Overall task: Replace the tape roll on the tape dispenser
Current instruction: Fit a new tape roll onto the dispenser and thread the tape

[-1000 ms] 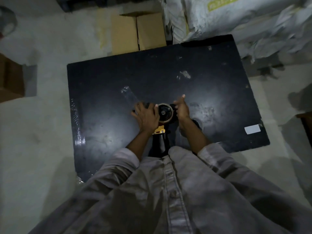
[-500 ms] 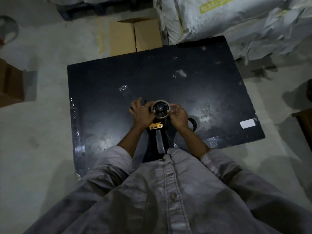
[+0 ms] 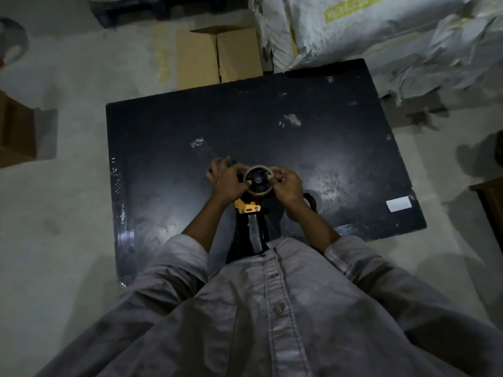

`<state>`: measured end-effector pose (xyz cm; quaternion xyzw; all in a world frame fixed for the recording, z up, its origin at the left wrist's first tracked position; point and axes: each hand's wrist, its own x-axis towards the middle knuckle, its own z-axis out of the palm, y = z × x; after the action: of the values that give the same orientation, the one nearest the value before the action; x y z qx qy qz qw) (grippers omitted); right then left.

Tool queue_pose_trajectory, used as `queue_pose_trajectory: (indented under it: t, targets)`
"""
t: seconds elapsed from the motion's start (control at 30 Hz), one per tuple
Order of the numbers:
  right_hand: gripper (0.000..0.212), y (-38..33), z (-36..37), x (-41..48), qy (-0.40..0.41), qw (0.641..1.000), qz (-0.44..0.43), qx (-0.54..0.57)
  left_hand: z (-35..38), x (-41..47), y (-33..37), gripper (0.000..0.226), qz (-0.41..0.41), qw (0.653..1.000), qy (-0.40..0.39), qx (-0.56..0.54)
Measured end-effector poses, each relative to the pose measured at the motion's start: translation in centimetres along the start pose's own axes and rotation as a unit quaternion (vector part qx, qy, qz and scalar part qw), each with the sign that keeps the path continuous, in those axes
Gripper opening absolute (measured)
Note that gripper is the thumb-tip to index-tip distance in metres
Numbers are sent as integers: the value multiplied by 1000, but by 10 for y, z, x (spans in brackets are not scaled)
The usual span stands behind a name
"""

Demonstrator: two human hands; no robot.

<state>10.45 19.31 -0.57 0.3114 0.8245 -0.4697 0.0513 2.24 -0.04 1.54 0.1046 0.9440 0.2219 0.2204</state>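
Observation:
A black and yellow tape dispenser is held over the black table, its dark handle pointing back toward my body. A thin tan tape roll sits around its black hub. My left hand grips the dispenser's left side, thumb against the roll. My right hand pinches the roll's right edge with thumb and fingers. A strip of clear tape runs from under my left hand across the table toward the far left. A dark ring, maybe another roll, lies on the table behind my right wrist.
A white label lies near the table's right edge. Clear tape scraps stick along the left edge. A cardboard box and white sacks stand beyond the far edge. Another box stands on the floor at the left.
My right hand has drawn its fingers in from a raised position and closed on the roll's right edge. My left thumb has come onto the roll. The dispenser stays in place.

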Motion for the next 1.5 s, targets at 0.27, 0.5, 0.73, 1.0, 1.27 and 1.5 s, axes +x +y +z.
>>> queue_pose_trajectory:
  t: [0.27, 0.5, 0.73, 1.0, 1.27, 1.5]
  targets:
    - [30, -31, -14, -8, -21, 998, -49, -40, -12, 2, 7, 67, 20, 999, -31, -3]
    - [33, -33, -18, -5, -37, 996, -70, -51, -4, -4, 10, 50, 21, 999, -40, -2]
    - [32, -33, -19, -9, -16, 996, -52, -63, -15, 4, 19, 70, 67, 994, -68, 51]
    - [29, -35, -19, -11, -6, 997, -39, -69, -11, 2, -6, 36, 72, 996, -44, 33]
    - [33, -42, -17, -15, -12, 998, -33, -49, -25, 5, -12, 42, 123, 988, -51, 83]
    - [40, -44, -18, -14, -25, 998, -30, -49, -26, 11, -9, 49, 152, 979, -5, 133]
